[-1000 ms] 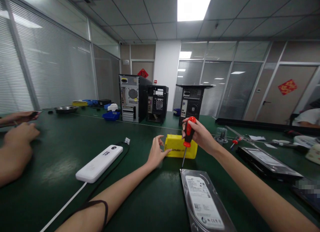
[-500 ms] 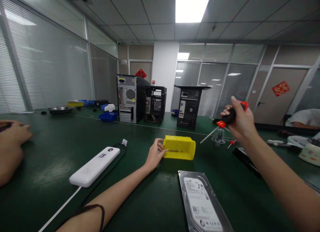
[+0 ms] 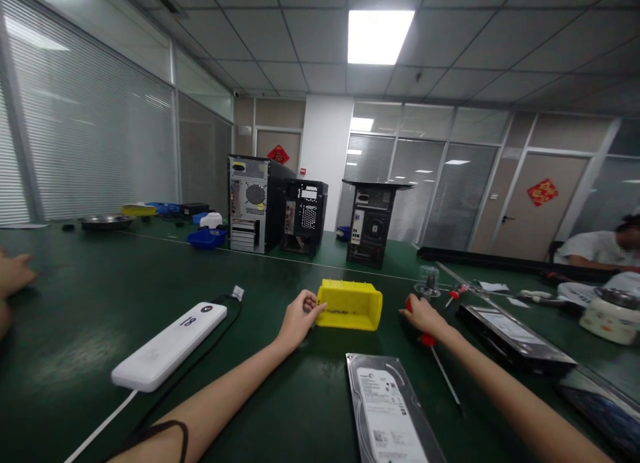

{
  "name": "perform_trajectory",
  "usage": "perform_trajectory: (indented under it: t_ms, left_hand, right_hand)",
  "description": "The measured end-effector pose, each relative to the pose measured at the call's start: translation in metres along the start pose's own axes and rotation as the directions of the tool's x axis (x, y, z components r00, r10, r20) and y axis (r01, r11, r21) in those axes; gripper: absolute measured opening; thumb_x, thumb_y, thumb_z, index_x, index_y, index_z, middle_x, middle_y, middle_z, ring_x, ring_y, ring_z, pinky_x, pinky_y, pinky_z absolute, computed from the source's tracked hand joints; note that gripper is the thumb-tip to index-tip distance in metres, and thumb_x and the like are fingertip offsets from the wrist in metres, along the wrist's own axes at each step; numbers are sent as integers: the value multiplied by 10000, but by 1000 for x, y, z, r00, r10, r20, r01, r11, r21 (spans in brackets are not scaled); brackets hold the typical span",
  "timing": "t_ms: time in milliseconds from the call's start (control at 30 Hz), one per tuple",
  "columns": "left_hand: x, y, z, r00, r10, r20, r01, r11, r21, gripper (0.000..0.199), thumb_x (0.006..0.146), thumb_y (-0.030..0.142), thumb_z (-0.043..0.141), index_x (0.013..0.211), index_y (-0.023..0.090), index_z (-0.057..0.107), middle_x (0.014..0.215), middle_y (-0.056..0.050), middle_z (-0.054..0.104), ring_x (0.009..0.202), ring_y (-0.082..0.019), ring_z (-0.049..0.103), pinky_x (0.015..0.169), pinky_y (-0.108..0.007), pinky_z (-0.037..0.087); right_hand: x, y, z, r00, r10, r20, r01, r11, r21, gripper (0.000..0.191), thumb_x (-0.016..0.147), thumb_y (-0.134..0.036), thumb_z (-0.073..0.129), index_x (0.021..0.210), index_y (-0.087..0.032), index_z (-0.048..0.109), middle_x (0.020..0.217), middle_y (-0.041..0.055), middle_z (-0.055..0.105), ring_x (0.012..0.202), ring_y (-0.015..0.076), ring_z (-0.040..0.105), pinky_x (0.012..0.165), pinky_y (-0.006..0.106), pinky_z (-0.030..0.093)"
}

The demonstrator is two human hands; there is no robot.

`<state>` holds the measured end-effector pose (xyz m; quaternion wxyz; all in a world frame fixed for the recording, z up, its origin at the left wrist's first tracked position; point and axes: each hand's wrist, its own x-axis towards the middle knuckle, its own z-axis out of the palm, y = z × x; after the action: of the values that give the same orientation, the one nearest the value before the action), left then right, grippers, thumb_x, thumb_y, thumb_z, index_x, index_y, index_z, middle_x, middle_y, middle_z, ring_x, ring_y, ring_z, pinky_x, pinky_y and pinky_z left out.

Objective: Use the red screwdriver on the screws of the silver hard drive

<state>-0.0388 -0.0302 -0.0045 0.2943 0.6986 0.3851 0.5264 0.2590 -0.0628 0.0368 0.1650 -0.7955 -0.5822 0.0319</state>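
A yellow bin (image 3: 350,306) lies tipped on its side on the green table (image 3: 240,396), its opening facing me. My left hand (image 3: 299,318) pinches its left edge. To the right of the bin, my right hand (image 3: 423,314) is closed around the handle of a red and black screwdriver (image 3: 447,375), low at the tabletop, with the shaft pointing toward me. A silver hard drive (image 3: 390,410) with a white label lies flat in front of the bin. Beyond my right hand stands a small clear container (image 3: 428,281).
Three computer cases (image 3: 250,203) stand at the back. A white power bank (image 3: 170,346) with cables lies left. Another drive (image 3: 515,333), a second screwdriver (image 3: 456,294) and a cream pot (image 3: 611,315) are right. Another person's hand (image 3: 15,274) shows at far left.
My right hand has come down to the table, and the screwdriver shaft now points toward me instead of left. My left hand stays at the bin. The view has tilted up and turned right slightly.
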Motion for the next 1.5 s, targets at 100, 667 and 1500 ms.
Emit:
perform_trajectory:
  t_ms: [100,667,1500]
  left_hand:
    - [-1,3,-1,1000,-1,-1,1,1000,6,252,734,420,602,740,175,539,680,11,554,660,-147,546,593,-226,435]
    - [-1,0,-2,1000,-11,-12,11,1000,9,223,775,392,548,772,170,543,694,11,553,660,-141,530,614,-211,409]
    - [-2,2,-2,999,21,-50,-19,999,44,158,789,322,560,794,168,527,741,-15,573,688,-151,554,584,-218,426]
  right_hand:
    - [-11,-11,0,998,-56,-2,55,990,-126,275,821,-299,509,1027,-117,521,1085,185,536,939,296,612,728,385,456]
    - [-40,-116,26,888,-458,35,459,882,-109,298,854,-207,449,1074,-128,635,1004,179,659,938,299,634,763,374,464]
    - [-27,-109,47,841,-537,70,540,840,-44,293,885,-245,414,1045,-168,648,1014,133,671,978,265,623,839,333,420]
